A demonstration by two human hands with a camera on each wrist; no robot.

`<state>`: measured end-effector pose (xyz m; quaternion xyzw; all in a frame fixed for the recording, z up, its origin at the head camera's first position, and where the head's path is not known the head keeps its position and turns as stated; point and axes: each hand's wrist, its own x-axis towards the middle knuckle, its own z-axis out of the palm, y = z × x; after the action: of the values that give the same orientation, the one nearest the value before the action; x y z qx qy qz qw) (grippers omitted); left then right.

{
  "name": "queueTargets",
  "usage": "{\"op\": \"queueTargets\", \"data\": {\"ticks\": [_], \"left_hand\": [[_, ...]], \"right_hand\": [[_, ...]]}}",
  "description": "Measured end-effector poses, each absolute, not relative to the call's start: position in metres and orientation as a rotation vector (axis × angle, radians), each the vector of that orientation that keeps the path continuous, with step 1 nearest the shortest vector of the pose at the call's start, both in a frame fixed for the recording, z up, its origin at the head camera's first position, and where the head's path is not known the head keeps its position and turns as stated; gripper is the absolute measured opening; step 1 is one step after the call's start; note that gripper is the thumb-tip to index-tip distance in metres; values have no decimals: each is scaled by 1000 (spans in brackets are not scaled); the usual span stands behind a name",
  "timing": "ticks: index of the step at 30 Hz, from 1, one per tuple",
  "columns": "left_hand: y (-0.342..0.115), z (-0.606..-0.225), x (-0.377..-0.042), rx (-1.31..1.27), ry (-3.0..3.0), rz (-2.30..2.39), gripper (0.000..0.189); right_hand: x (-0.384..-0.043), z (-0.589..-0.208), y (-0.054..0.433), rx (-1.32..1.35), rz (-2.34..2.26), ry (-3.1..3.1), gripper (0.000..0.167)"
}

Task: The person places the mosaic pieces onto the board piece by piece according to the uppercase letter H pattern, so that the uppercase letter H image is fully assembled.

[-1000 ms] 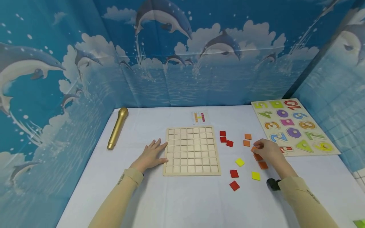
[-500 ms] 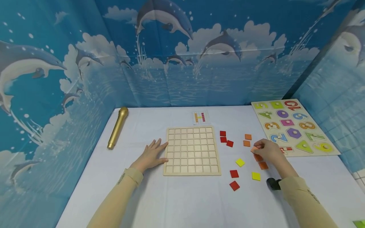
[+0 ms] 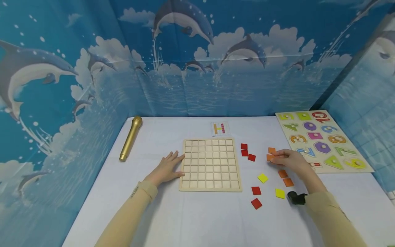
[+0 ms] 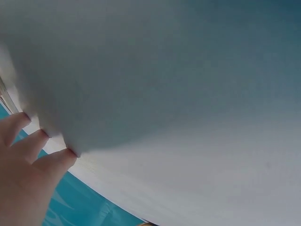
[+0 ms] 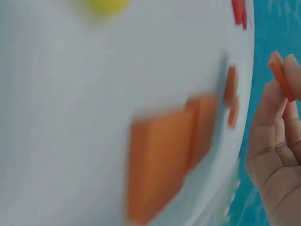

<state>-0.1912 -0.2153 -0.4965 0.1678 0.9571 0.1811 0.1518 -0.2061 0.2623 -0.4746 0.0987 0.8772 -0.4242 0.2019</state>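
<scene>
The head view faced forward and down over the bench (image 3: 210,219); both wrist views looked from nearer, the right also catching the orange tiles (image 5: 162,155).

I wear beige sleeves (image 3: 124,216), the left with dark lettering (image 3: 134,192) near its cuff (image 3: 148,189), and a rounded black device (image 3: 296,198) beside my right sleeve.

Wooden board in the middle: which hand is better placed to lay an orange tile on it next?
The right hand, probably: it pinches an orange tile, while the left hand lies spread at the wooden board's left edge.
</scene>
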Motion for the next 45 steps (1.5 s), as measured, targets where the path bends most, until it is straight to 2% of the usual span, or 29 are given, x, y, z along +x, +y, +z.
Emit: {"op": "queueTargets", "data": {"ticks": [4, 11, 19, 30, 45], "left_hand": [[-213, -495, -191, 466, 2733, 563, 80], [-209, -498, -186, 439, 2709, 595, 81], [-209, -495, -184, 457, 2711, 628, 79], [-213, -496, -188, 459, 2707, 640, 79], [-213, -492, -185, 473, 2699, 657, 78]], "right_hand": [[-217, -471, 224, 273, -1302, 2421, 63], [-231, -464, 135, 45, -1469, 2366, 37], [-249, -474, 57, -55, -1491, 2404, 19], [-269, -476, 15, -180, -1340, 2510, 19], [-274, -489, -3, -200, -1231, 2622, 15]]}}
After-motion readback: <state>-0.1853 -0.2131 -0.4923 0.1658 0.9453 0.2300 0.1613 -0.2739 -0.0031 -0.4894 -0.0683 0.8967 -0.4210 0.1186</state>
